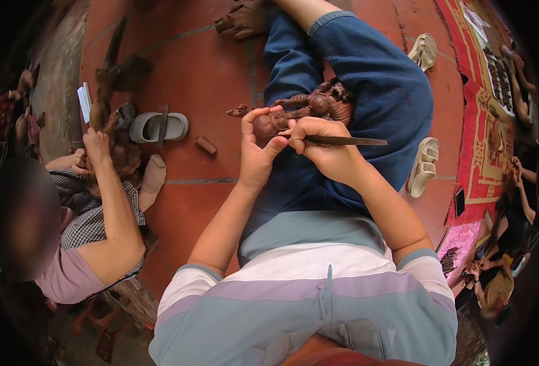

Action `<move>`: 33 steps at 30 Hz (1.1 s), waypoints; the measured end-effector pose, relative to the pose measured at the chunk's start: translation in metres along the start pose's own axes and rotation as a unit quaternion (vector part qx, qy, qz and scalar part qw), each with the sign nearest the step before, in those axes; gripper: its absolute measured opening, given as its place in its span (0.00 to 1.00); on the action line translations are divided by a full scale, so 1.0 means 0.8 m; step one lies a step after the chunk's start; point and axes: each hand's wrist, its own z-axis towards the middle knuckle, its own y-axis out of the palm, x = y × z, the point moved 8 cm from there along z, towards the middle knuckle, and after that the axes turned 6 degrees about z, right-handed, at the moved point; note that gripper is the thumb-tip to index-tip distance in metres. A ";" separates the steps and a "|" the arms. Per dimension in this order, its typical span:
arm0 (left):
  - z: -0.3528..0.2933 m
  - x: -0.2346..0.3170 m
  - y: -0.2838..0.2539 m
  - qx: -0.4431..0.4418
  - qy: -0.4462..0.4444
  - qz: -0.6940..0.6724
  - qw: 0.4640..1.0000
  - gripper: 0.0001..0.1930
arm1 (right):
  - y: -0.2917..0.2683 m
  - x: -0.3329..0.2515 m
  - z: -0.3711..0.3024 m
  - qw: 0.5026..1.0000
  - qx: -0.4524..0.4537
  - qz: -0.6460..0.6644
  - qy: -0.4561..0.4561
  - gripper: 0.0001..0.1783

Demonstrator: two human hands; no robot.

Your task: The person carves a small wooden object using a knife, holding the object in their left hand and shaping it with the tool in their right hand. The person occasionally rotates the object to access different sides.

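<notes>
A reddish-brown carved wooden figure [324, 105] lies against my bent legs in blue trousers. My left hand [258, 149] is closed around its rounded near end, thumb and fingers curled on it. My right hand [329, 149] pinches a slim, flat dark file [356, 141], its broad end pointing right. The file's other end meets the carving beside my left thumb, but my fingers partly hide the contact. Both hands are close together over my lap.
At the left, another person's hands [97, 146] work on a dark wooden piece. A grey slipper [175, 128] with a dark strip across it and a small wood block [206, 145] lie on the red tiles. Beige sandals [424, 166] and a patterned red mat [480, 152] are at right.
</notes>
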 end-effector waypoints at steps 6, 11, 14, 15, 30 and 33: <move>0.004 -0.002 0.009 0.047 0.034 -0.001 0.998 0.33 | -0.016 -0.013 -0.002 0.997 0.030 0.019 -0.072 0.08; 0.007 -0.001 0.000 -0.016 0.016 0.054 0.998 0.36 | 0.004 -0.032 -0.010 0.996 0.043 -0.045 -0.058 0.10; 0.006 -0.002 -0.008 -0.038 0.001 0.040 0.998 0.38 | 0.008 -0.018 -0.007 0.997 0.041 -0.036 -0.046 0.09; 0.006 0.001 -0.007 -0.038 -0.010 -0.006 0.999 0.32 | 0.007 -0.017 -0.006 0.997 0.044 -0.040 -0.047 0.09; 0.002 -0.001 -0.009 -0.007 0.000 0.012 1.000 0.29 | 0.007 -0.020 0.000 0.996 0.059 -0.021 -0.061 0.07; 0.003 -0.001 -0.005 0.038 -0.030 0.045 0.998 0.28 | 0.000 -0.027 0.005 0.992 0.072 -0.073 -0.077 0.06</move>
